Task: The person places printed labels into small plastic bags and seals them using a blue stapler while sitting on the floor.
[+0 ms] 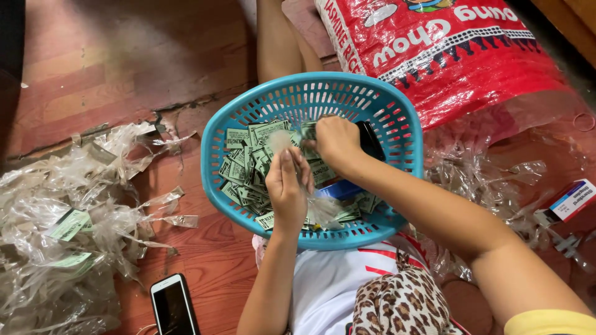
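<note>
Clear plastic wrapper (280, 141) pinched upright over blue basket (397, 124); green-white paper packets (248, 164) heaped loosely inside.

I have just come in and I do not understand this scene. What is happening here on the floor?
A person sits on the wooden floor with a blue plastic basket on the lap. The basket holds many small green paper labels. The left hand and the right hand together pinch a small clear plastic wrapper above the labels. A pile of empty clear wrappers lies beside the person, with a phone near it. A red sack lies behind the basket.
</note>
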